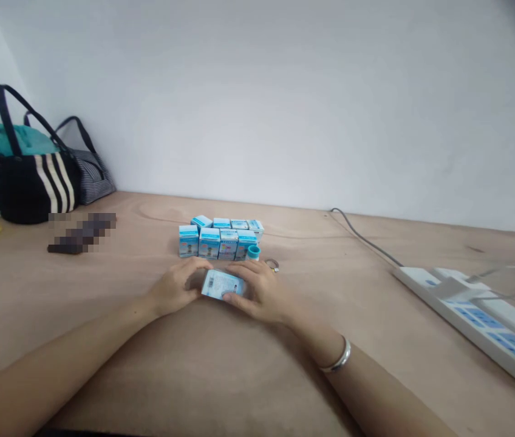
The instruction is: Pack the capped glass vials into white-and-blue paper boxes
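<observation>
A small light-blue carton [221, 284] lies tilted between both my hands on the wooden table [148, 340]. My left hand [176, 286] curls round its left end. My right hand [262, 290] grips its right side, thumb under the front edge; a silver bangle [337, 359] sits on that wrist. Just beyond the hands stand several matching blue-and-white cartons [218, 238] in two tight rows. A small blue cap or bottle top [254, 252] and a metal ring [272, 264] lie at the right end of the rows.
A black bag with cream stripes [30, 176] and a grey bag [91, 173] stand at the far left by the wall. A blurred dark object [82, 233] lies in front of them. A white power strip [476, 312] with a grey cable [362, 238] is on the right.
</observation>
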`<act>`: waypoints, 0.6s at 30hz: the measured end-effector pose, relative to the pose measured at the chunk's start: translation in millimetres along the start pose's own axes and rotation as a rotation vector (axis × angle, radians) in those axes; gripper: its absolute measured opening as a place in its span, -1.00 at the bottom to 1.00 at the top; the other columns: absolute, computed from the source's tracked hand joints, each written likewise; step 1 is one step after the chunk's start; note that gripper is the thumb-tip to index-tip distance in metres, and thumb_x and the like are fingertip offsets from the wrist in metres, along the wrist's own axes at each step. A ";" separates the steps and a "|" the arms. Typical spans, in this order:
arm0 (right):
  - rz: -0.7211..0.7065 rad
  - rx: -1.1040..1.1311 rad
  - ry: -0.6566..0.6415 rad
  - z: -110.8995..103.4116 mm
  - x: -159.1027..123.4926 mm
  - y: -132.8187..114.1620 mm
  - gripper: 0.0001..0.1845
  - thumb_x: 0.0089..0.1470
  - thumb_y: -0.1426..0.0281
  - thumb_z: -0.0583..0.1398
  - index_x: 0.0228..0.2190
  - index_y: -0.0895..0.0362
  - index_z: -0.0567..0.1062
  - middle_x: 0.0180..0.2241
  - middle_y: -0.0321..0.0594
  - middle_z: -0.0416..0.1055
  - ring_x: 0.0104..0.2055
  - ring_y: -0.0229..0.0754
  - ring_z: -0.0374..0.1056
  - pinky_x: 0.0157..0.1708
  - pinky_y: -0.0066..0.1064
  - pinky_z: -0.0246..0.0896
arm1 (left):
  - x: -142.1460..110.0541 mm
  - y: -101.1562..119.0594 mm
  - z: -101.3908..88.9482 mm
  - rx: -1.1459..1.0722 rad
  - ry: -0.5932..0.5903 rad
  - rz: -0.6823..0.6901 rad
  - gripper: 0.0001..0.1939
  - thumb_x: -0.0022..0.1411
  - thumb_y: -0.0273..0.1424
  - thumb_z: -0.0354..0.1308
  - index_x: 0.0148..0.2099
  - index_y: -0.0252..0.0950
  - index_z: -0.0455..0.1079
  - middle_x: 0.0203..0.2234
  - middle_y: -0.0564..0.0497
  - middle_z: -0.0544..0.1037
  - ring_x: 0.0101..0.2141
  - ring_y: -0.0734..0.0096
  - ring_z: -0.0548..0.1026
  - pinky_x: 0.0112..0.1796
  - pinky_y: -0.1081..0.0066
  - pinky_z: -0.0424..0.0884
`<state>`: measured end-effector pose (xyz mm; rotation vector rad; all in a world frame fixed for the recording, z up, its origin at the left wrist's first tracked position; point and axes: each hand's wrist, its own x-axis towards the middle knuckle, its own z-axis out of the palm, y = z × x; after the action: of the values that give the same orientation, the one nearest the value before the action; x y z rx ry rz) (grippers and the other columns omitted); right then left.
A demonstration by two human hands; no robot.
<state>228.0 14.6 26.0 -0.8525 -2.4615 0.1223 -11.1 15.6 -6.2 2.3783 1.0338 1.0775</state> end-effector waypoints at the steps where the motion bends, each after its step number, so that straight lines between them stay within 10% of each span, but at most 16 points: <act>1: -0.010 0.025 -0.016 0.4 0.1 -0.1 -0.55 0.06 0.18 0.18 -0.02 0.08 0.35 -0.08 -0.08 0.41 -0.07 -0.02 0.33 -0.10 -0.17 0.18 | 0.0 -0.6 0.1 0.011 -0.003 0.014 -0.67 0.09 -0.48 0.15 -0.06 -0.21 0.30 -0.11 0.00 0.48 -0.04 0.26 0.42 0.02 0.21 0.31; 7: -0.052 0.029 0.021 5.1 -1.5 5.7 -0.63 -0.02 0.31 0.25 -0.15 0.10 0.36 -0.11 -0.07 0.38 -0.10 -0.04 0.31 -0.14 -0.20 0.22 | -0.1 -0.9 -3.5 -0.042 -0.102 -0.018 -0.39 -0.05 -0.19 0.32 0.04 -0.24 0.25 0.00 -0.11 0.41 0.01 0.12 0.37 0.04 0.16 0.28; 12: -0.053 0.010 0.029 10.3 -4.0 10.1 -0.64 -0.05 0.30 0.27 -0.21 0.09 0.31 -0.05 -0.05 0.31 -0.05 -0.02 0.27 -0.11 -0.18 0.20 | 2.7 -0.2 -1.3 -0.203 -0.125 -0.151 -0.67 0.26 -0.20 0.01 -0.02 -0.26 0.31 -0.10 -0.05 0.49 -0.07 0.26 0.44 0.00 0.25 0.33; 18: -0.031 0.052 0.012 14.4 -4.5 11.1 -0.72 0.06 0.24 0.20 -0.25 0.09 0.26 -0.19 -0.09 0.38 -0.16 -0.07 0.29 -0.17 -0.22 0.19 | 6.5 -1.8 11.7 -0.409 -0.048 -0.314 -0.75 0.18 -0.24 0.10 -0.16 -0.29 0.31 -0.28 0.00 0.50 -0.21 0.33 0.48 -0.13 0.30 0.43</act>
<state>229.7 22.0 8.9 -0.7905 -2.4479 0.1685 -0.2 21.5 -11.5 1.8410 1.0136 0.9971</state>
